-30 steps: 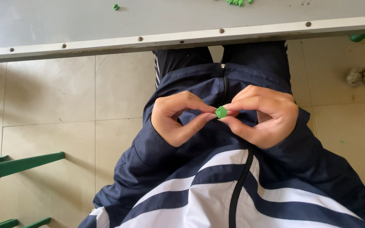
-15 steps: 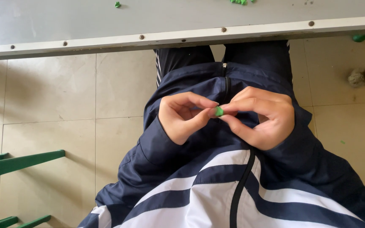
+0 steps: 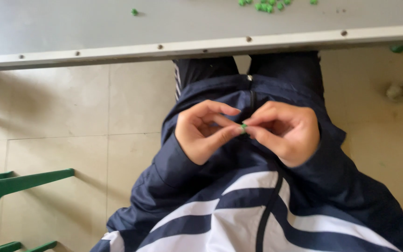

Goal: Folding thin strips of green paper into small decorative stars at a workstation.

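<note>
Over my lap, my left hand and my right hand meet fingertip to fingertip. Between them they pinch a small green piece, now almost hidden by the fingers. Both hands sit in front of my dark blue jacket with white stripes, below the edge of a grey table.
Several small green pieces lie on the table's far part, with one more to the left. A green plastic chair stands at the lower left on the beige tiled floor. A crumpled pale scrap lies on the floor to the right.
The fingers of both hands have closed tighter around the green piece, so less of it shows. The hands stay over my lap.
</note>
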